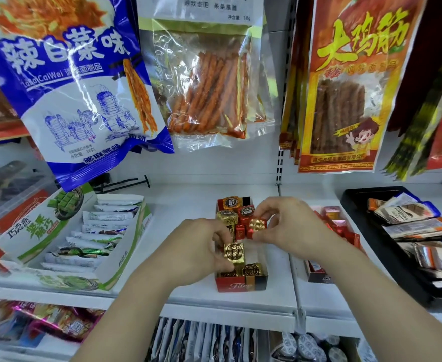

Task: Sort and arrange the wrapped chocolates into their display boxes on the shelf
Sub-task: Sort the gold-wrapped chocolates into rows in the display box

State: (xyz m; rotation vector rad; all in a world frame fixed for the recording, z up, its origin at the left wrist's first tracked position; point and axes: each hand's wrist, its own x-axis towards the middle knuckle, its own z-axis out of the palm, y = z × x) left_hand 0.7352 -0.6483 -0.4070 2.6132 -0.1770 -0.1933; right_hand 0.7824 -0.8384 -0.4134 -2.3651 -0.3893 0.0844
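Note:
A narrow red and black display box stands on the white shelf, holding several foil-wrapped chocolates in gold, red and orange. My left hand pinches a gold-wrapped chocolate over the front half of the box. My right hand pinches a red-wrapped chocolate with a gold patch, held above the middle of the box. More gold chocolates lie at the box's front, and orange and red ones sit at its back.
A second red box with red-wrapped sweets stands right of the first. A green and white box of bars is at left, a black tray of packets at right. Snack bags hang above the shelf.

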